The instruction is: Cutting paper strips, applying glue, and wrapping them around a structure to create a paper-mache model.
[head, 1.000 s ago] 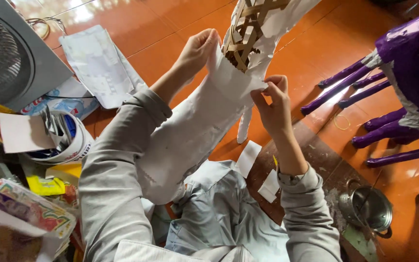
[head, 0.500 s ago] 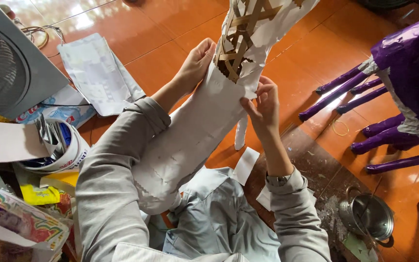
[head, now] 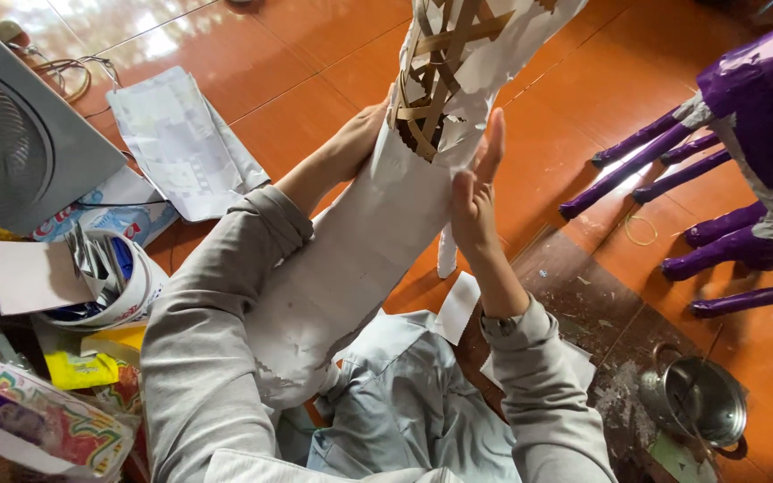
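— Both hands on it? What step is this?
— Papering, I judge. Right hand (head: 476,192) presses flat, fingers released, on the white-papered bamboo frame (head: 378,233) over the lap; left hand (head: 364,134) cups its far side.
— Next?
— Smoothing paper toward the bare strips (head: 436,80).

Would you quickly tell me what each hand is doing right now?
Left hand: pressed against the paper-covered woven frame, fingers hidden.
Right hand: open, fingers flat on the paper.
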